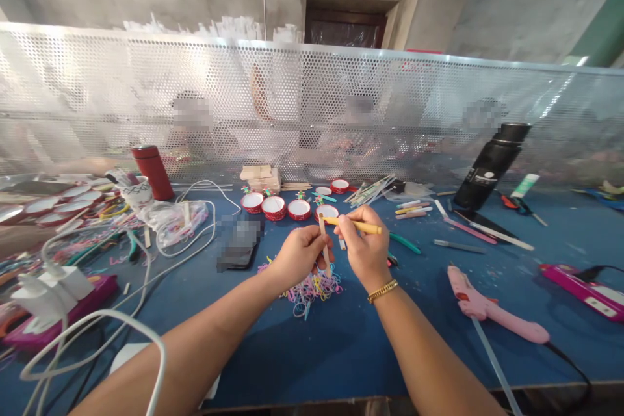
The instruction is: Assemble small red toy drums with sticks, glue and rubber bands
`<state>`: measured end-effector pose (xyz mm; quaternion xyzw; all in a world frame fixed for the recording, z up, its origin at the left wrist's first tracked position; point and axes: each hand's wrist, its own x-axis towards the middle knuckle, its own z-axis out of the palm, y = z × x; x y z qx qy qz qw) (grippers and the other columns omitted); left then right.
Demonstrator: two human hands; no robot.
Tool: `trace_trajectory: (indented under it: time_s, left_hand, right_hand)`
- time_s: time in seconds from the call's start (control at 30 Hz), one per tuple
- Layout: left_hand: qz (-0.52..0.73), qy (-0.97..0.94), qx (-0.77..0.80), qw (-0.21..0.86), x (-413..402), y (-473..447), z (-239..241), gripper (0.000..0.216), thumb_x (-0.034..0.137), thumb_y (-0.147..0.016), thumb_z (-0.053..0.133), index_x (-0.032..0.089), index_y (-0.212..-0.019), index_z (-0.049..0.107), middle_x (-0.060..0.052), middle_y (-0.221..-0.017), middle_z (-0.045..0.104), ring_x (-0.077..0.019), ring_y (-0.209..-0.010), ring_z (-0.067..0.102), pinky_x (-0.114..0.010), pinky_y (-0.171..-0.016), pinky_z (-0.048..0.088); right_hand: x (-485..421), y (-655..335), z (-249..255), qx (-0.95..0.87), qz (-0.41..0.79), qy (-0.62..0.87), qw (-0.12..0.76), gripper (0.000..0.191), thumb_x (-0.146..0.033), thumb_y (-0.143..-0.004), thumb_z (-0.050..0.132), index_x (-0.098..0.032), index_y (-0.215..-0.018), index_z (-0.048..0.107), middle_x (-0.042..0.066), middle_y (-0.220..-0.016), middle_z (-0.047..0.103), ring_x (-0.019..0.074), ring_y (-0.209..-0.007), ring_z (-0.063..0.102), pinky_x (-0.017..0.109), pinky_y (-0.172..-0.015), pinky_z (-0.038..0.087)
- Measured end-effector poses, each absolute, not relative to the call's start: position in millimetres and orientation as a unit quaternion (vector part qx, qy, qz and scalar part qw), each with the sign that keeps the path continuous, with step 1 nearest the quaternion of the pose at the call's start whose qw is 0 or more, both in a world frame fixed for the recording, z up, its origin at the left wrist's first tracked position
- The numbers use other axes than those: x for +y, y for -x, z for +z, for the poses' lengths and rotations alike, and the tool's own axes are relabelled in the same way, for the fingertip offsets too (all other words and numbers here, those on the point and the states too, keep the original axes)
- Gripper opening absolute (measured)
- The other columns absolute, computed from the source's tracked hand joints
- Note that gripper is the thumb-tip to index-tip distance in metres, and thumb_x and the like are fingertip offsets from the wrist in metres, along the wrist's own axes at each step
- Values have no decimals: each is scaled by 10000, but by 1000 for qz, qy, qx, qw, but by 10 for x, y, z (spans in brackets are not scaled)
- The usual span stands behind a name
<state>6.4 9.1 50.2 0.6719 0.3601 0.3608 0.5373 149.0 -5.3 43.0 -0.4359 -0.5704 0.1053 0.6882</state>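
One wooden stick (326, 256) stands nearly upright, pinched in the fingers (318, 242) of the left hand (299, 255); the right hand (363, 244) pinches a yellow marker (366, 227), tip at the stick's upper end.

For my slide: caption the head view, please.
Left hand holds a wooden stick, right hand a yellow marker near its top, above colourful bands.

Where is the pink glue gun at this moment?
In the head view, the pink glue gun lies on the blue table at the right, between the right forearm and a purple power strip.
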Motion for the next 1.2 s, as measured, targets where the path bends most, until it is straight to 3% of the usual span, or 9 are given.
trace_trajectory:
  time_s: [0.9, 1.2]
  left_hand:
    - [362, -668, 364, 538, 105, -62, 494, 201, 336, -899, 510, 188, -766, 537, 8, -646, 643, -83, -443, 539, -190, -397, 386]
    - [360, -666, 366, 541, 85, -69, 513, 199, 331, -898, 519, 182, -768, 534, 16, -630, 626, -85, -443, 546, -185, -393, 400]
  right_hand:
    - [-42, -1498, 419, -558, 120, 434, 697, 231, -321, -869, 620, -212, -682, 538, -16, -618, 622, 146, -583, 598, 268, -574, 466]
    - [-47, -1477, 415, -570, 110, 423, 695, 230, -316, -875, 619, -211, -686, 541, -17, -630, 633, 146, -603, 602, 283, -635, 471]
